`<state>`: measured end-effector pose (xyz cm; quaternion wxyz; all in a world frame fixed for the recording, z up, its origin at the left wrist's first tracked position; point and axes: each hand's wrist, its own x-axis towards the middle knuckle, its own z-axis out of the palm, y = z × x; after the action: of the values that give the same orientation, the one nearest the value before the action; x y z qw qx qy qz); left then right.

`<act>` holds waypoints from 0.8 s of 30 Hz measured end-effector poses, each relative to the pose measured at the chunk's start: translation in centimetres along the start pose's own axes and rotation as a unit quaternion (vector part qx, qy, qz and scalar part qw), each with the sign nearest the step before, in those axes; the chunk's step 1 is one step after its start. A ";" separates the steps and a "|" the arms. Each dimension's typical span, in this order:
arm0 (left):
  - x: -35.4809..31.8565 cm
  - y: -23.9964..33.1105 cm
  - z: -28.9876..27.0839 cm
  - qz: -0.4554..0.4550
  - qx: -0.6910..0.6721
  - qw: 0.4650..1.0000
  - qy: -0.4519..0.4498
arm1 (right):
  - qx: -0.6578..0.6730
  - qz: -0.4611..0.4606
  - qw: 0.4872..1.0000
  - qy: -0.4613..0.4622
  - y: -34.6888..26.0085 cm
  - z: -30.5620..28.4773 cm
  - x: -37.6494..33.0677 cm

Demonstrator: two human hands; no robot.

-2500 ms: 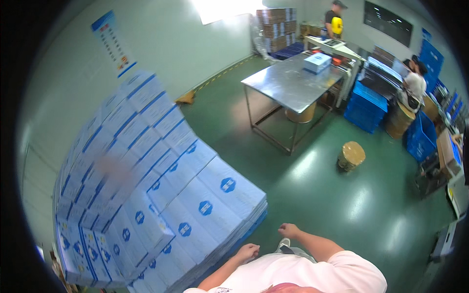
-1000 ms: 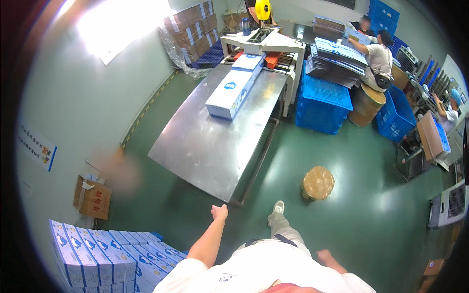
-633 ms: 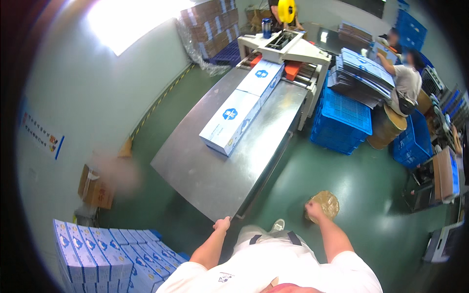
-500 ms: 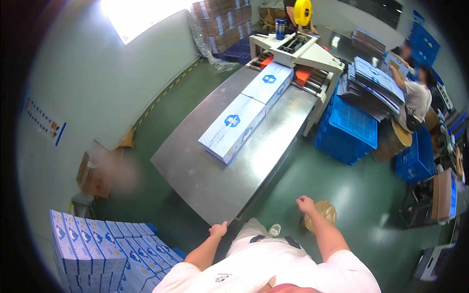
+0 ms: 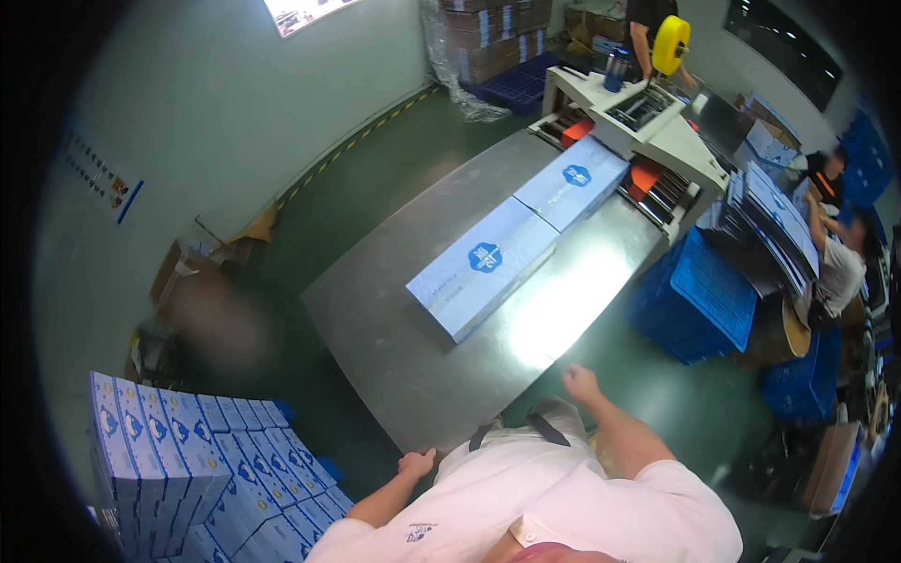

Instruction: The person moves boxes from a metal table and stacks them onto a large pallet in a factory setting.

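My left hand [image 5: 416, 463] is beside the near corner of the steel table [image 5: 375, 375]; its fingers are slightly apart and hold nothing. My right hand [image 5: 580, 383] is off the table's right edge, fingers curled in with nothing seen in them. Two long light-blue cartons lie end to end on the table: the nearer carton [image 5: 469, 277] lies apart from both hands, and the farther carton [image 5: 572, 183] has its far end at the carton sealing machine [image 5: 648, 108].
Stacked blue-and-white cartons [image 5: 235, 469] stand at lower left. A blue crate [image 5: 694, 296] stands right of the table, with flat cartons [image 5: 774, 225] by it. One co-worker [image 5: 840, 267] is at right; another person [image 5: 648, 33] stands behind the machine. Brown boxes [image 5: 497, 42] are stacked far back.
The view has shifted, and the table and cartons now sit further right and lower. I am closer to the table's right edge, with my right hand nearer it. Both cartons still lie end to end.
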<state>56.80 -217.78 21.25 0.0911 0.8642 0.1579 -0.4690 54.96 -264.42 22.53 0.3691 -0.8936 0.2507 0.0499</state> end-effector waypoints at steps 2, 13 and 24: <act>0.2 0.0 -0.3 -0.015 -0.064 0.997 0.036 | -0.027 -0.061 0.997 0.049 -2.2 -1.7 6.5; -4.9 6.3 9.2 -0.221 -0.341 0.856 0.320 | -0.241 -0.380 0.888 0.092 -16.1 -7.7 42.4; -7.2 20.2 6.9 -0.037 -0.375 0.896 0.235 | -0.283 -0.308 0.889 -0.188 -20.8 -15.1 39.1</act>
<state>54.96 -240.08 23.73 0.3513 0.8445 0.3705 -0.1614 97.61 -278.30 35.90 0.1379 -0.9664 -0.1362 0.1689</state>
